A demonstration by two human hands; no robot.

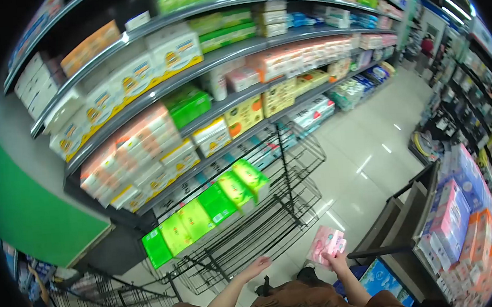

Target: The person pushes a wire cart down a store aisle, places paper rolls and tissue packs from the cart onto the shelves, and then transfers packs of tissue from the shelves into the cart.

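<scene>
My right hand (pixel 336 260) grips a pink, plastic-wrapped pack of tissues (pixel 324 242) by its near edge, low in front of my body. To the left, my left hand (pixel 258 266) hangs in the air with its fingers loosely apart and nothing in them. It is nearest to a black wire rack (pixel 286 202). On that rack lies a row of green tissue packs (pixel 193 219), in lighter and darker shades, to the left of and beyond my left hand.
Shelves (pixel 238 45) stocked with tissue packs and boxes run along the left. At lower right stands a dark display stand (pixel 399 228) with pink, purple and orange packs (pixel 456 218). The shiny tiled floor (pixel 365 139) stretches between them. At far lower left a person (pixel 40 290) is partly visible.
</scene>
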